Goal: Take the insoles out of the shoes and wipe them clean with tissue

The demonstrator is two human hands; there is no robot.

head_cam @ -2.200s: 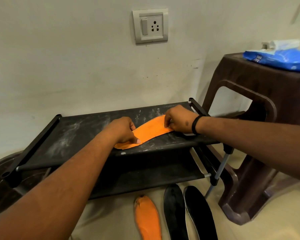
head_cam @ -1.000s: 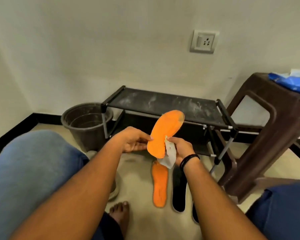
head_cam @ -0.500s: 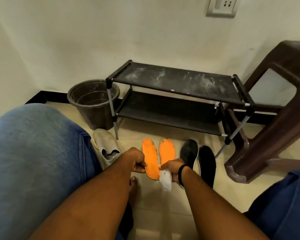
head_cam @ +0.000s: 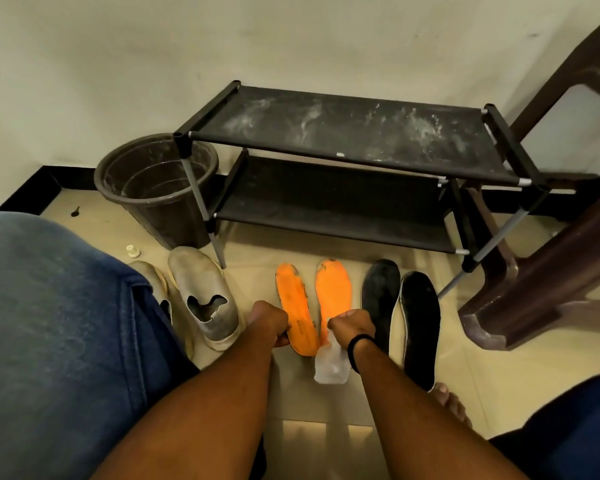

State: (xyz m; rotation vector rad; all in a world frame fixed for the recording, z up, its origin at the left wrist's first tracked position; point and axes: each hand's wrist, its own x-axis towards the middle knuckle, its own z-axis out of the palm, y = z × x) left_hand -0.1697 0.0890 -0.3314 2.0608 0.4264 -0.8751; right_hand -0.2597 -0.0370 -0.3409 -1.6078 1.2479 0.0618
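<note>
Orange insoles point(head_cam: 312, 299), lower centre, on floor beside black insoles point(head_cam: 400, 317). Right hand point(head_cam: 352, 325) clutches tissue point(head_cam: 328, 365); left hand point(head_cam: 269, 322) curled, apparently at left insole's heel. Risk: damp tissue tearing, floor grit re-soiling wiped faces.

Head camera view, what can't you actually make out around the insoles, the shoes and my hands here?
- Left hand: fingers curl under it, so any grip on the left orange insole is hidden.
- Right orange insole: heel covered by the right hand and the tissue.
- Second grey shoe: mostly hidden behind the knee.
- Print on the left orange insole: too small to read.
- Brown stool: top cut off by the frame edge.
</note>
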